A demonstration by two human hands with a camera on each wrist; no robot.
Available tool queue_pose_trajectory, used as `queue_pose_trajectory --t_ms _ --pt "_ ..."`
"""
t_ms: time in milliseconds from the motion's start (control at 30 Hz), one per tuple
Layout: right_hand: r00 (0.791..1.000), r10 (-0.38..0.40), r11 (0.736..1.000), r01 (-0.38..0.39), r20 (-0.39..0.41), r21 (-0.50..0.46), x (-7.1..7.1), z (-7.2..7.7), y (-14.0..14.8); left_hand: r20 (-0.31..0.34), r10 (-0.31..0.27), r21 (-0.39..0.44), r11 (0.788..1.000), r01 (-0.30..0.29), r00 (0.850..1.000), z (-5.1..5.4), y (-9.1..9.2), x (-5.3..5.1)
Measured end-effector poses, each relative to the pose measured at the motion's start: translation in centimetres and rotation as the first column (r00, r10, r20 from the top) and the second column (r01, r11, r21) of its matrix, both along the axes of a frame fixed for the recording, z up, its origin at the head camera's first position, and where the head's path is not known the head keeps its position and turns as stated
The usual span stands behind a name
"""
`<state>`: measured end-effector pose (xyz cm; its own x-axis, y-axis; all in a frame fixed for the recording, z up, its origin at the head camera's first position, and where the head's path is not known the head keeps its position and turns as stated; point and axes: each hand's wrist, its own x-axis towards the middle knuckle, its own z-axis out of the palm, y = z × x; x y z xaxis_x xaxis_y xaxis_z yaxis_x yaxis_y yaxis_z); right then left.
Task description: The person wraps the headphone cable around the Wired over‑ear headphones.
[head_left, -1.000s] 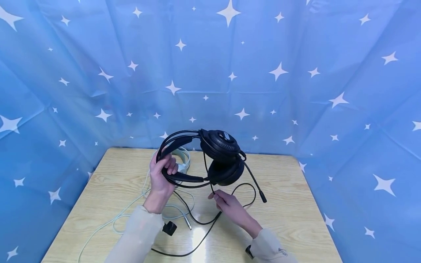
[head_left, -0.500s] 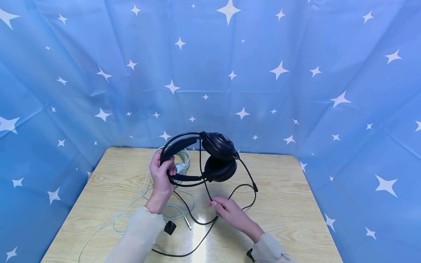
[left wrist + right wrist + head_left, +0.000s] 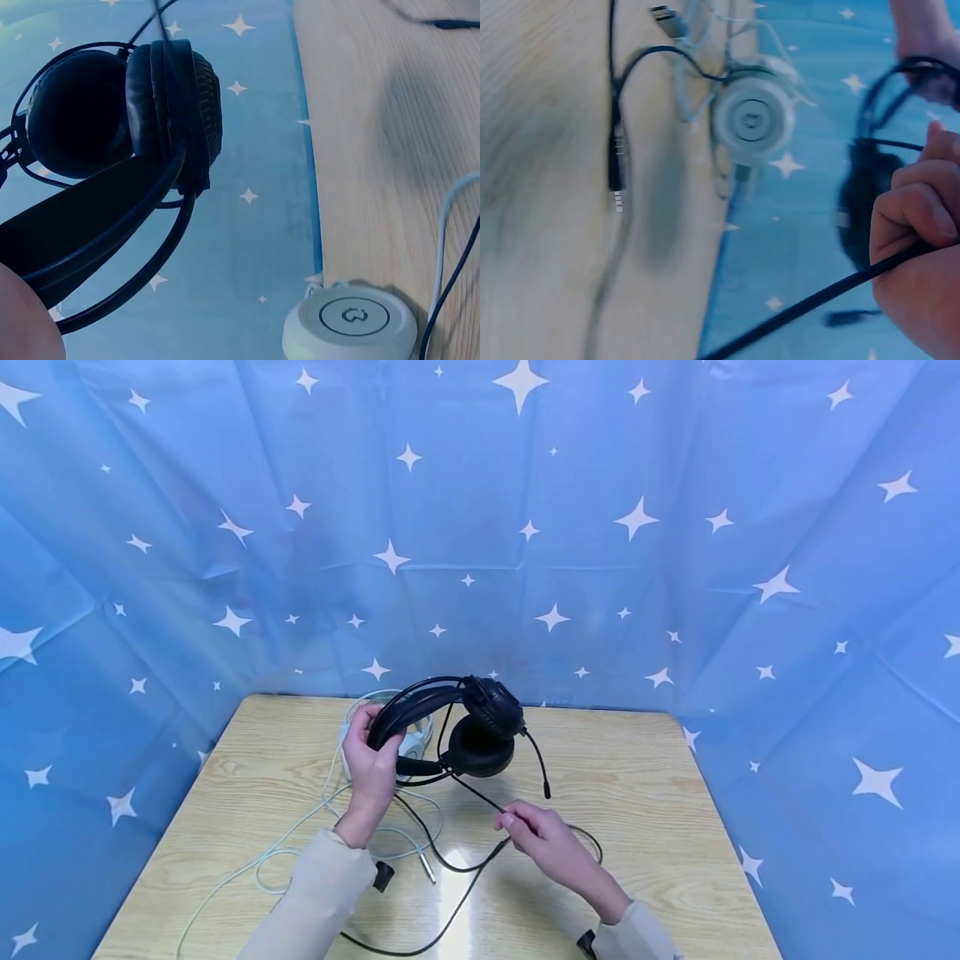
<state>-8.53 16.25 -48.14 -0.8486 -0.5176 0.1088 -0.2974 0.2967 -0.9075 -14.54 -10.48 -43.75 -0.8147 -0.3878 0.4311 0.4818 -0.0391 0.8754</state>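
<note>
My left hand [image 3: 371, 768] grips a black over-ear headset by its padded headband [image 3: 408, 714], holding it above the table. Both ear cups [image 3: 480, 747] point right, and a thin microphone boom [image 3: 537, 760] hangs from the upper one. To the lower right, my right hand [image 3: 551, 843] pinches the headset's black cable [image 3: 476, 792], which runs taut from the lower cup. The right wrist view shows that hand's fingers [image 3: 911, 214] curled round the cable. Only a bit of my left hand [image 3: 26, 322] enters the left wrist view.
Pale mint headphones [image 3: 412, 745] lie behind my left hand, their light cord [image 3: 277, 843] looping across the wooden table [image 3: 645, 793]. A black audio plug [image 3: 616, 165] and a USB plug [image 3: 667, 21] appear in the right wrist view. A blue star-patterned curtain [image 3: 465, 527] surrounds the table.
The headset has come down and shifted left, its boom now hanging more steeply. My right hand first moved down, then right along with the cable, which now stretches diagonally.
</note>
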Motion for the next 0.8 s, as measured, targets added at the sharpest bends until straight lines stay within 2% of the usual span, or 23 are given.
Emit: queue_pose_trajectory --t_ms 167,233,367,433,567,667,800 --pt "0.999 -0.004 1.0 0.003 -0.039 -0.029 0.0 1.9 0.5 -0.069 0.06 -0.137 0.988 -0.069 0.996 -0.5 0.0 0.0" --pt "0.999 -0.001 0.999 -0.001 -0.038 -0.039 -0.1 2.6 0.7 -0.127 0.08 -0.21 0.972 -0.106 0.989 -0.7 0.0 0.0" --pt "1.0 -0.013 0.997 0.012 -0.011 -0.082 -0.4 3.5 1.4 -0.241 0.107 -0.331 0.925 -0.185 0.965 -0.8 0.1 0.0" --pt "1.0 -0.018 0.994 0.018 -0.002 -0.104 -0.6 3.9 1.8 -0.274 0.122 -0.357 0.908 -0.218 0.954 -0.9 0.1 0.0" --pt "1.0 -0.005 0.993 0.005 0.005 -0.115 -0.8 5.0 2.6 -0.299 0.132 -0.382 0.891 -0.246 0.945 -1.0 0.0 -0.1" --pt "1.0 0.015 0.992 -0.014 0.007 -0.127 -0.8 5.9 3.0 -0.32 0.111 -0.406 0.881 -0.242 0.941 -1.0 -0.1 -0.1" --pt "0.999 0.031 0.985 -0.032 -0.012 -0.171 -0.9 6.7 3.4 -0.356 0.082 -0.452 0.857 -0.249 0.931 -0.9 -0.2 -0.2"
